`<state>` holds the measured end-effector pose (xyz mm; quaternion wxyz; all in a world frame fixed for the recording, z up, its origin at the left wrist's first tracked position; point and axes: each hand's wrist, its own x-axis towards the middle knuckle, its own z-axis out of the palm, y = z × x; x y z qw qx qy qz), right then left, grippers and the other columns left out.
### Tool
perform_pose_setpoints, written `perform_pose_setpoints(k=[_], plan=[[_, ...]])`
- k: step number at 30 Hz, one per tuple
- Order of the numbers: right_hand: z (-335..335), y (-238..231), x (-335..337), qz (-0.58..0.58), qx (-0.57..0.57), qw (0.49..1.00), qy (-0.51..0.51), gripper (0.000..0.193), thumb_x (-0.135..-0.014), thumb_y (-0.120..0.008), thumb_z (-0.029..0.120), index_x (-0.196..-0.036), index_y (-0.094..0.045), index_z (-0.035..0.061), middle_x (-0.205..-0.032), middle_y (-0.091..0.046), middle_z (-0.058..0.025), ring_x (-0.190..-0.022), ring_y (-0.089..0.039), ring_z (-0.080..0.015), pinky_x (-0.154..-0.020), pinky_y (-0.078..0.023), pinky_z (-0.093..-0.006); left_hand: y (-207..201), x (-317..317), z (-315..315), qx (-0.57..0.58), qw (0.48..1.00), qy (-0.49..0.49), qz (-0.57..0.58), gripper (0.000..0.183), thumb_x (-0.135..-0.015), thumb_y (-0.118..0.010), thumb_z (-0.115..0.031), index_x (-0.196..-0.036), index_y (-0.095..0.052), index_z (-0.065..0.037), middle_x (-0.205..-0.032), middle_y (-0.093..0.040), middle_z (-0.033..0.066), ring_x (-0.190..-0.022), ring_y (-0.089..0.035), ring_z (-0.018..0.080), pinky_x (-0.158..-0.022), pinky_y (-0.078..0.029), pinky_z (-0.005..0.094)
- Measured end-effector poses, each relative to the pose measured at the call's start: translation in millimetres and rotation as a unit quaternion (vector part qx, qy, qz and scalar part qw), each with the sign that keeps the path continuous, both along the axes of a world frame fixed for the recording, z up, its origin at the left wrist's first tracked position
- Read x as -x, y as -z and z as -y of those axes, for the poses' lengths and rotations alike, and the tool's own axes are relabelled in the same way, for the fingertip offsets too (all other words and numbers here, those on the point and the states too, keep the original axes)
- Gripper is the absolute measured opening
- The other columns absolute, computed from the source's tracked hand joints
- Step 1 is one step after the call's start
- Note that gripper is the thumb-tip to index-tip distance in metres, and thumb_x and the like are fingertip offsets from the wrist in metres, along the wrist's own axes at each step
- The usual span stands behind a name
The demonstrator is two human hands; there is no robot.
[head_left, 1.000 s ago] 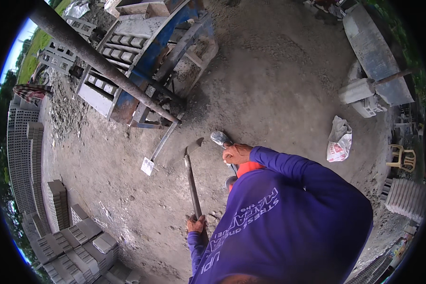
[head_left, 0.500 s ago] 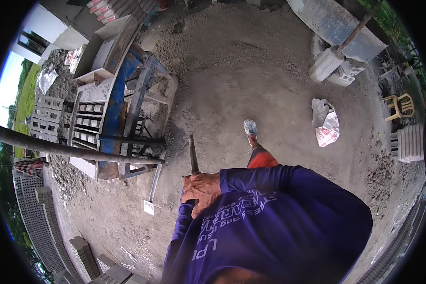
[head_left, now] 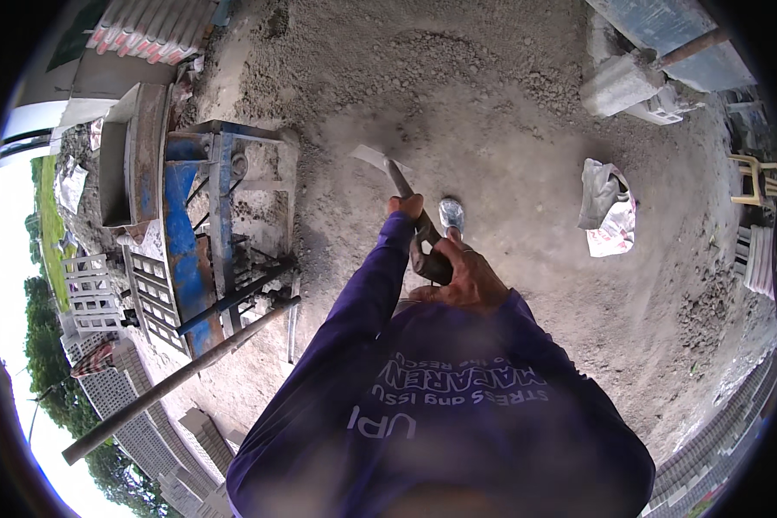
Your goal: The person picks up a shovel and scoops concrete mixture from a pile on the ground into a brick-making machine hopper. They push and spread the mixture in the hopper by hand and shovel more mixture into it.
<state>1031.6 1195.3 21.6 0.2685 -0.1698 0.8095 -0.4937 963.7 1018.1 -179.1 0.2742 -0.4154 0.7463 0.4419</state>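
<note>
I hold a shovel (head_left: 397, 179) in front of me with both hands. Its pale blade (head_left: 369, 156) is at the sandy ground, and its dark grip end points back toward my body. My left hand (head_left: 407, 206) is closed around the shaft, partway down. My right hand (head_left: 473, 281) is at the grip end, its fingers and thumb bent around the handle; part of the grip is hidden beneath it. One foot (head_left: 451, 212) shows just beyond my hands.
On the left stands a blue metal frame (head_left: 181, 250) with a hopper (head_left: 134, 155) and a long pipe (head_left: 181, 380) jutting out. A crumpled sack (head_left: 609, 207) lies to the right. Concrete blocks (head_left: 626, 86) and a yellowish chair (head_left: 758, 180) are farther right. Stacked sacks (head_left: 151, 30) are at far left.
The shovel has swung forward and now tilts to the left, with its blade in view. My left hand has come into sight on the shaft. My right hand has moved rightward and forward.
</note>
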Motion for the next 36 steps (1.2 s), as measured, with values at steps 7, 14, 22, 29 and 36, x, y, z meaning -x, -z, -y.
perform_pose_setpoints(k=[7,14,22,29,36], plan=[[-140.9,156.5,-75.6,0.320,0.273,0.691,0.588,0.008,-0.071,-0.061,0.006,-0.069,-0.053,0.0065,-0.054,-0.051,-0.0062,-0.045,-0.051,-0.0196,-0.046,-0.045,-0.0327,40.6,-10.6,-80.9,-0.127,0.977,0.171,-0.002,0.034,-0.080,-0.057,-0.022,-0.111,-0.062,-0.008,-0.084,-0.068,0.0129,-0.068,-0.067,0.0214,-0.054,-0.055,0.0373],[-218.7,182.0,-167.7,0.370,0.262,0.498,0.739,0.030,-0.077,-0.064,0.017,-0.056,-0.045,0.0123,-0.046,-0.039,-0.0015,-0.036,-0.038,-0.0199,-0.042,-0.038,-0.0340,67.3,-26.3,70.0,-0.016,0.974,0.203,0.094,0.027,-0.083,-0.058,-0.025,-0.104,-0.063,-0.009,-0.075,-0.066,0.0105,-0.064,-0.067,0.0219,-0.053,-0.054,0.0382],[-196.4,186.1,-134.6,0.377,0.226,0.506,0.742,0.029,-0.077,-0.067,0.016,-0.060,-0.043,0.0127,-0.047,-0.039,-0.0010,-0.033,-0.036,-0.0168,-0.038,-0.038,-0.0309,19.1,24.3,161.8,0.012,0.987,0.036,0.154,0.023,-0.088,-0.053,-0.025,-0.103,-0.060,-0.008,-0.073,-0.063,0.0071,-0.054,-0.060,0.0168,-0.045,-0.050,0.0326],[-106.6,184.3,-34.9,0.363,0.305,0.494,0.729,0.026,-0.079,-0.066,0.013,-0.061,-0.046,0.0110,-0.046,-0.043,-0.0028,-0.033,-0.041,-0.0176,-0.037,-0.039,-0.0316,14.6,106.5,136.6,-0.033,0.988,0.112,0.101,0.023,-0.088,-0.055,-0.026,-0.101,-0.061,-0.008,-0.072,-0.062,0.0060,-0.051,-0.056,0.0136,-0.043,-0.046,0.0287],[-12.0,244.1,148.6,0.348,0.419,0.496,0.676,0.021,-0.080,-0.065,0.010,-0.066,-0.049,0.0093,-0.049,-0.043,-0.0036,-0.038,-0.044,-0.0174,-0.038,-0.039,-0.0316,74.9,173.4,225.4,-0.018,0.990,0.102,0.093,0.021,-0.089,-0.056,-0.021,-0.106,-0.060,-0.010,-0.071,-0.061,0.0065,-0.047,-0.053,0.0125,-0.038,-0.040,0.0281]])
